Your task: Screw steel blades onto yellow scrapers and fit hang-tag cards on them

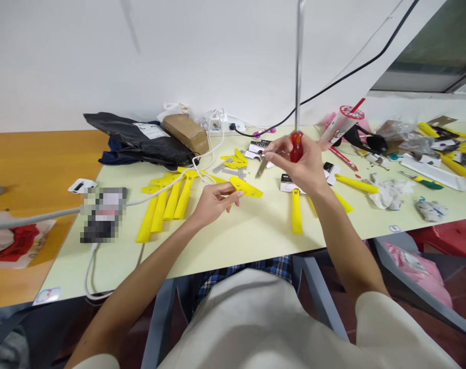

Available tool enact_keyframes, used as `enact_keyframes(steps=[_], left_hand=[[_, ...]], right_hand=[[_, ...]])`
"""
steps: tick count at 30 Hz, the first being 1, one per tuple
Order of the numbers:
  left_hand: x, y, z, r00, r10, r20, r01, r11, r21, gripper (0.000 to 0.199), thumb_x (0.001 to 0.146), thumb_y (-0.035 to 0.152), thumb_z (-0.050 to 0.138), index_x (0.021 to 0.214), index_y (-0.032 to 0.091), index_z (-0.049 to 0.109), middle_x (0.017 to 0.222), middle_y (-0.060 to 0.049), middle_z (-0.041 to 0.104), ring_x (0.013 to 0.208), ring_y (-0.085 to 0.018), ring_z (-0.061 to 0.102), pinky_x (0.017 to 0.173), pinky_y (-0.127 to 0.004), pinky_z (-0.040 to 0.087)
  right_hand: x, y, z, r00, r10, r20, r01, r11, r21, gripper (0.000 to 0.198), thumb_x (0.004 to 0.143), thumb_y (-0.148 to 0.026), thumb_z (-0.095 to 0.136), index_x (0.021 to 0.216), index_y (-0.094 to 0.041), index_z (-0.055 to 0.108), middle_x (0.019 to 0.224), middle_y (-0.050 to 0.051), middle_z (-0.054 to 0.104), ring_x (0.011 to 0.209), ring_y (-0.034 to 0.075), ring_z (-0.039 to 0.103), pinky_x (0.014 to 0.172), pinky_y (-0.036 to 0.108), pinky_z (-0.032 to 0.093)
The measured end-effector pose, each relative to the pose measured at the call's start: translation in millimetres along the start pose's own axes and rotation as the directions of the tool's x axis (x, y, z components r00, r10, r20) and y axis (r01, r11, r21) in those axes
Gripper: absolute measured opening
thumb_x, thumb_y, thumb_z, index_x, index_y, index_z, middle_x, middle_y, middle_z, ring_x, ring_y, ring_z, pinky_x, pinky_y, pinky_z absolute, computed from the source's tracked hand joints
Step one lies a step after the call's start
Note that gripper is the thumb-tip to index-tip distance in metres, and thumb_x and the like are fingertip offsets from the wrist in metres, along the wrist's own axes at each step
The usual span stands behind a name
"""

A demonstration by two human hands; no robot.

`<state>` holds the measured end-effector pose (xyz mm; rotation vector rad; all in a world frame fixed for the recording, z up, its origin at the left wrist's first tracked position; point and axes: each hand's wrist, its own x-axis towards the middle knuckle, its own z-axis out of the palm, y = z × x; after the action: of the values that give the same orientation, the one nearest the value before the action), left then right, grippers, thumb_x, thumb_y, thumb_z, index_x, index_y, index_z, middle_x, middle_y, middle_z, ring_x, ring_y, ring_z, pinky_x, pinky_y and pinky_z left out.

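Observation:
My left hand (217,203) pinches a flat yellow plastic piece (247,187) with small holes in it, held above the table. Closed around the red handle of a screwdriver (296,146) is my right hand (308,161); its long shaft points up. The same hand's thumb and fingertips also hold a thin grey metal blade (261,167), a little apart from the yellow piece. Behind my hands lie several yellow pieces (235,165) and grey blades. Several yellow handles (167,207) lie to the left, and another yellow handle (296,212) lies below my right hand.
A black plastic bag (141,141) and cardboard box (186,132) stand at the back left. White cables cross the table (202,251) near a power strip (217,123). A lidded cup (344,123), crumpled paper (390,192) and a green cutter (423,180) are on the right.

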<state>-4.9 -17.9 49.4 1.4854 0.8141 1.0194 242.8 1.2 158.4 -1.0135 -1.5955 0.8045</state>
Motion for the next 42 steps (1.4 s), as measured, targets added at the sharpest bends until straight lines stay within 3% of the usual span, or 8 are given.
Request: enact_keyframes(steps=[5, 11, 16, 28, 34, 42], left_hand=[[-0.7, -1.0, 10.7, 0.995, 0.031, -0.096, -0.047, 0.985, -0.166, 0.041, 0.091, 0.050, 0.088, 0.106, 0.014, 0.077, 0.087, -0.009, 0.080, 0.067, -0.016, 0.071, 0.051, -0.024, 0.054], [-3.1, -4.8, 11.5, 0.970, 0.079, -0.232, -0.141, 0.954, -0.265, 0.044, 0.094, 0.049, 0.086, 0.119, 0.017, 0.070, 0.114, -0.012, 0.081, 0.079, -0.019, 0.080, 0.055, -0.025, 0.059], [-3.8, -7.2, 8.5, 0.967, 0.113, -0.230, -0.184, 0.930, -0.318, 0.041, 0.095, 0.048, 0.086, 0.120, 0.020, 0.070, 0.109, -0.009, 0.082, 0.081, -0.020, 0.081, 0.054, -0.024, 0.059], [-4.6, -7.6, 7.4, 0.958, 0.128, -0.255, -0.210, 0.923, -0.324, 0.040, 0.093, 0.047, 0.089, 0.115, 0.021, 0.069, 0.102, -0.007, 0.081, 0.079, -0.022, 0.082, 0.055, -0.026, 0.061], [-4.1, -8.7, 8.1, 0.957, 0.160, -0.244, -0.232, 0.923, -0.306, 0.037, 0.094, 0.047, 0.087, 0.115, 0.020, 0.072, 0.101, -0.008, 0.081, 0.072, -0.019, 0.079, 0.052, -0.026, 0.057], [-5.3, -1.8, 8.1, 0.955, 0.224, -0.193, -0.270, 0.927, -0.261, 0.030, 0.096, 0.039, 0.086, 0.115, 0.017, 0.078, 0.096, -0.009, 0.082, 0.072, -0.020, 0.078, 0.052, -0.027, 0.058]], right_hand=[[7.0, -9.7, 16.2, 0.967, -0.013, -0.255, 0.018, 1.000, 0.015, 0.059, 0.083, -0.055, 0.090, 0.093, -0.031, 0.037, 0.109, 0.004, 0.074, 0.111, 0.029, 0.076, 0.095, 0.051, 0.067], [-27.9, 10.8, 45.5, 0.961, 0.097, -0.259, 0.003, 0.933, 0.361, 0.058, 0.082, -0.035, 0.098, 0.090, -0.029, 0.040, 0.100, 0.000, 0.074, 0.100, 0.025, 0.080, 0.099, 0.050, 0.069], [-48.9, 20.6, 57.7, 0.940, 0.181, -0.289, -0.006, 0.857, 0.516, 0.057, 0.081, -0.030, 0.101, 0.089, -0.028, 0.044, 0.094, -0.003, 0.074, 0.096, 0.022, 0.080, 0.093, 0.042, 0.069], [-59.1, 25.6, 67.6, 0.897, 0.161, -0.411, 0.003, 0.928, 0.371, 0.061, 0.085, -0.042, 0.097, 0.092, -0.030, 0.037, 0.096, -0.002, 0.073, 0.098, 0.023, 0.079, 0.092, 0.042, 0.067], [-60.0, 28.8, 65.8, 0.915, 0.137, -0.378, 0.022, 0.921, 0.389, 0.059, 0.083, -0.034, 0.099, 0.090, -0.030, 0.041, 0.093, -0.002, 0.070, 0.087, 0.021, 0.078, 0.092, 0.041, 0.067], [-53.4, 22.5, 63.9, 0.899, 0.050, -0.435, 0.119, 0.928, 0.353, 0.056, 0.082, -0.029, 0.099, 0.088, -0.030, 0.043, 0.090, -0.002, 0.066, 0.087, 0.021, 0.074, 0.091, 0.043, 0.069]])
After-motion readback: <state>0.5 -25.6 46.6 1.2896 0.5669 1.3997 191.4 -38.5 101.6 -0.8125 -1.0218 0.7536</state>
